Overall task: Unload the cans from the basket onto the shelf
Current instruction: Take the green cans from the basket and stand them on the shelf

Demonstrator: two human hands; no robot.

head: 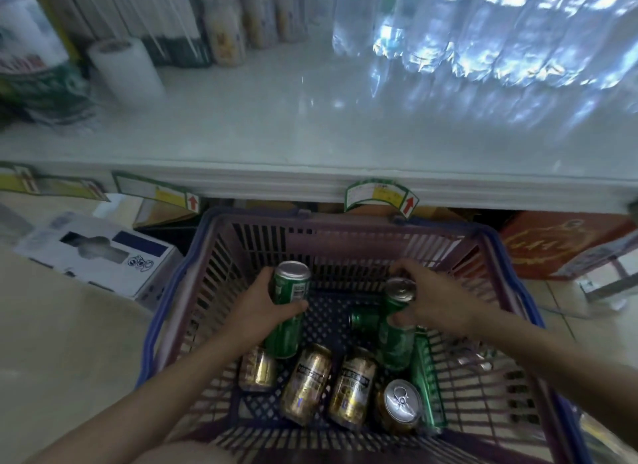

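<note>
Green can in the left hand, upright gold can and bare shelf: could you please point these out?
green can (289, 292), head view, on its upper label.
upright gold can (402, 401), head view, on its silver lid.
shelf (276, 132), head view, on its bare white surface.

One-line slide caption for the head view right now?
Left hand and right hand each grip a green can inside the basket below the shelf.

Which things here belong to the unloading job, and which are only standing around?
Job:
left hand, gripping green can
right hand, gripping second green can
gold cans
basket
shelf

Not job:
water bottles
paper roll
white box
</note>
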